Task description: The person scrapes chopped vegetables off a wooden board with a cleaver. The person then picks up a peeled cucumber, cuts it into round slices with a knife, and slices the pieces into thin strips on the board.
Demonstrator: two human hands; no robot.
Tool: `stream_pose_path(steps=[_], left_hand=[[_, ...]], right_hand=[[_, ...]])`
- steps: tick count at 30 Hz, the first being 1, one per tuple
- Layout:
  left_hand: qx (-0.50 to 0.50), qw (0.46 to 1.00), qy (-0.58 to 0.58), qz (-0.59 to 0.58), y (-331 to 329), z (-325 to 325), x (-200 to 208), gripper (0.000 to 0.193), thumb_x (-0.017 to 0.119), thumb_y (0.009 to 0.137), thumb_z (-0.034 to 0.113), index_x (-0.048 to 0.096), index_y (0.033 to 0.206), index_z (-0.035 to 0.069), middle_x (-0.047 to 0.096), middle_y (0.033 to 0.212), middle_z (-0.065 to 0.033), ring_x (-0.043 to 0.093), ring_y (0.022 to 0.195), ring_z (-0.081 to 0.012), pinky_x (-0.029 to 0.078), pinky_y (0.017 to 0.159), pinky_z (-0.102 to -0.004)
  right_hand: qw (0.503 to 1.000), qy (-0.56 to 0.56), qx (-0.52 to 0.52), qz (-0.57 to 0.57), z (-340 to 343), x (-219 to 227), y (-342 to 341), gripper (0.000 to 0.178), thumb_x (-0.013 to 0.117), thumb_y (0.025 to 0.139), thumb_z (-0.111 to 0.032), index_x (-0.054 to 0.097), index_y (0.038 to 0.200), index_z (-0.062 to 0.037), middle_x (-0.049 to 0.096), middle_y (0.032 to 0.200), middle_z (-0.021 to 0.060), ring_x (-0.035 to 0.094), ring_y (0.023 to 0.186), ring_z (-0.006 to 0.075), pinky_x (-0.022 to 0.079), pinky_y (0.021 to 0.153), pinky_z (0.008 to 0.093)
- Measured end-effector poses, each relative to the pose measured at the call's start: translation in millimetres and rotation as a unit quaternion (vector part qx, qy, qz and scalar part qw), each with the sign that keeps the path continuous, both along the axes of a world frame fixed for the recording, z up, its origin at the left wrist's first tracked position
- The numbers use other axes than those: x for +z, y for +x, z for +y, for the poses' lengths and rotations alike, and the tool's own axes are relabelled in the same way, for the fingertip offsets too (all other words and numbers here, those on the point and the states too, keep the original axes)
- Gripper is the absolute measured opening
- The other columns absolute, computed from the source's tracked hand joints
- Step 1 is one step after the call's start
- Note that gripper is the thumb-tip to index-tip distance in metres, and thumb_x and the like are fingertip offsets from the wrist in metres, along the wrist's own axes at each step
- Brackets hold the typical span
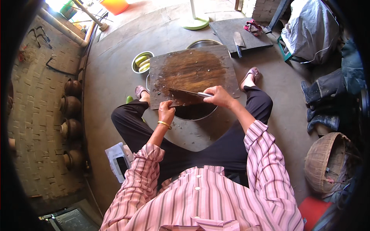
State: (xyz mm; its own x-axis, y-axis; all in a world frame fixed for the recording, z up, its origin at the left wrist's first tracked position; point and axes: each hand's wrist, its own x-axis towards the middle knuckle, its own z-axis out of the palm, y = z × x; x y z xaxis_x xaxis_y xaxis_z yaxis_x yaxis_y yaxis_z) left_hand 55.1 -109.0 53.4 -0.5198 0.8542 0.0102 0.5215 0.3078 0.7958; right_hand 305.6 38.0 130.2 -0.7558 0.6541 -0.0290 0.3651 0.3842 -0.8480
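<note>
A worn wooden cutting board [192, 69] rests over a dark round basin [196, 114] between my knees. My right hand [219, 96] is closed round the pale handle of a kitchen knife [185, 96], whose broad dark blade points left over the board's near edge. At the board's near left edge, my left hand [166, 112] has its fingers curled beside the blade. Whatever those fingers hold is too small or hidden to make out. Small bits lie scattered on the board. Left of it, a metal bowl [133, 66] contains green-yellow gourd-like vegetables [143, 62].
A cleaver [239, 41] and red cloth [253, 27] lie on a low grey slab [225, 29] at far right. Dark boots [325, 90] and a wicker basket [322, 161] stand right. Clay pots [70, 107] line the left wall. A phone [121, 163] sits by my left side.
</note>
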Motion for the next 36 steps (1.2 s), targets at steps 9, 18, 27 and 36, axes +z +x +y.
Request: stream_pose_path(steps=[9,18,27,36], left_hand=[[0.002,0.996,-0.06,-0.067,9,-13,0,0.032,0.066,0.071,-0.006,0.063,0.103,-0.003,0.06,0.101,-0.0106,0.063,0.089,-0.018,0.051,0.081,-0.0274],[-0.049,0.998,0.035,0.034,54,19,30,0.053,0.074,0.074,0.02,0.053,0.117,-0.002,0.054,0.113,-0.0161,0.054,0.108,-0.0268,0.046,0.089,-0.0339],[-0.024,0.985,0.0,0.171,62,53,13,0.069,0.066,0.081,0.041,0.039,0.131,0.002,0.043,0.131,-0.0184,0.039,0.124,-0.0348,0.035,0.098,-0.0464],[-0.018,0.977,0.09,0.193,33,75,29,0.024,0.068,0.078,0.029,0.058,0.079,0.008,0.056,0.092,-0.0096,0.054,0.093,-0.0294,0.042,0.077,-0.0438]], right_hand=[[0.995,-0.042,0.073,-0.046,-11,10,69,0.035,0.07,0.071,-0.021,0.066,0.098,0.0012,0.067,0.08,0.012,0.062,0.072,0.0174,0.049,0.069,0.0305],[0.877,-0.449,-0.144,0.094,-75,38,92,0.015,0.059,0.09,-0.015,0.059,0.087,-0.0001,0.059,0.067,0.0026,0.052,0.05,0.007,0.041,0.046,0.0205],[0.699,-0.645,-0.194,0.238,-139,37,76,0.021,0.047,0.095,-0.018,0.054,0.101,0.0013,0.055,0.075,0.0061,0.05,0.056,0.0123,0.042,0.05,0.0239],[0.786,-0.518,-0.276,0.196,-139,70,84,0.022,0.051,0.095,-0.019,0.053,0.102,0.0023,0.055,0.073,0.0056,0.05,0.054,0.0099,0.04,0.048,0.0217]])
